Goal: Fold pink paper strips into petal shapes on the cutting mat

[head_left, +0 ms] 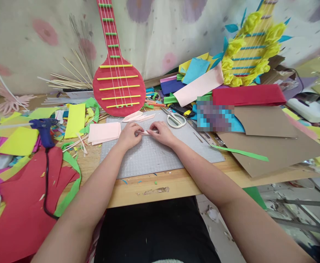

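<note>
Between the fingers of my left hand (131,135) and my right hand (162,133) is a small strip of pale pink paper (146,133). Both hands pinch it, one at each end, just over the grey cutting mat (154,159). Close behind my fingers lie a few folded pale pink paper pieces (139,117). To the left of my left hand rests a stack of pale pink paper sheets (104,132). White-handled scissors (176,120) lie beyond my right hand on the mat.
A red paper lute (119,86) leans on the wall behind; a yellow one (247,51) stands back right. At left are a blue glue gun (45,132) and red paper (25,204). Brown cardboard (272,153) and a green strip (240,152) lie at right.
</note>
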Demonstrator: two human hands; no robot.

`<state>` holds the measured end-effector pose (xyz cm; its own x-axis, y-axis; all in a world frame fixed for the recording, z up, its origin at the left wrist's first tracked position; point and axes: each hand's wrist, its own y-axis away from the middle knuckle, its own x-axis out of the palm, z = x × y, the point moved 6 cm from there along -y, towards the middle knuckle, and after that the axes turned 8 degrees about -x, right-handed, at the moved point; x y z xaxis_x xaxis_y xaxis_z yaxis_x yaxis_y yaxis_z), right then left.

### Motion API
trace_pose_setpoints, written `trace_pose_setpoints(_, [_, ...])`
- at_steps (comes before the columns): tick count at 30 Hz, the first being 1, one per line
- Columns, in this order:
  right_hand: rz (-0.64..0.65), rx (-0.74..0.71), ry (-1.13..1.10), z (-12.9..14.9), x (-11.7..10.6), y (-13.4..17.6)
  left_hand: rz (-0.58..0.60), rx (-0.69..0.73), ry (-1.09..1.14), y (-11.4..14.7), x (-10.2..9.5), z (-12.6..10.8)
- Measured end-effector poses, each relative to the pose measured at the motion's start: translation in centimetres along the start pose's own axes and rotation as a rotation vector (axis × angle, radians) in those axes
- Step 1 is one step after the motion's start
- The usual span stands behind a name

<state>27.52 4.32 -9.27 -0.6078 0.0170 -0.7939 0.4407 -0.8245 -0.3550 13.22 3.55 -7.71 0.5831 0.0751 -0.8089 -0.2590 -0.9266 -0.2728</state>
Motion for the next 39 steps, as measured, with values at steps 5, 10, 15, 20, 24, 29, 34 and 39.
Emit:
trace_pose_setpoints(5, [-0.01, -0.024, 0.034, -0.4, 0.4, 0.0, -0.026, -0.024, 0.031, 0.0, -0.1, -0.1])
trace_pose_setpoints(10, [0.012, -0.024, -0.071, 0.1, 0.2, 0.1, -0.029, -0.055, 0.112, -0.3, 0.4, 0.3])
trace_pose_setpoints(15, [-0.047, 0.1, -0.462, -0.7, -0.1, -0.1, -0.048, -0.3, 0.594, -0.5, 0.6, 1.5])
trace_pose_setpoints(20, [-0.112, 0.285, -1.003, -1.0, 0.2, -0.2, -0.092, -0.582, 1.308, -0.1, 1.0, 1.4])
trace_pose_setpoints(24, [-0.113, 0.355, -1.12, -0.4, 0.6, 0.0, 0.086, -0.616, 1.341, 0.4, 2.3, -0.4])
trace_pose_setpoints(29, [-0.072, 0.364, -1.063, -0.2, 1.0, 0.2, 0.033, -0.724, 1.263, 1.0, 2.7, -0.2])
trace_pose_setpoints(34, [-0.049, 0.356, -1.064, -0.3, 1.1, 0.2, 0.044, -0.767, 1.26, 1.0, 2.4, -0.3])
trace_pose_setpoints(39, [-0.043, 0.339, -1.041, -0.3, 1.1, 0.2, 0.064, -0.786, 1.279, 1.1, 2.4, -0.4])
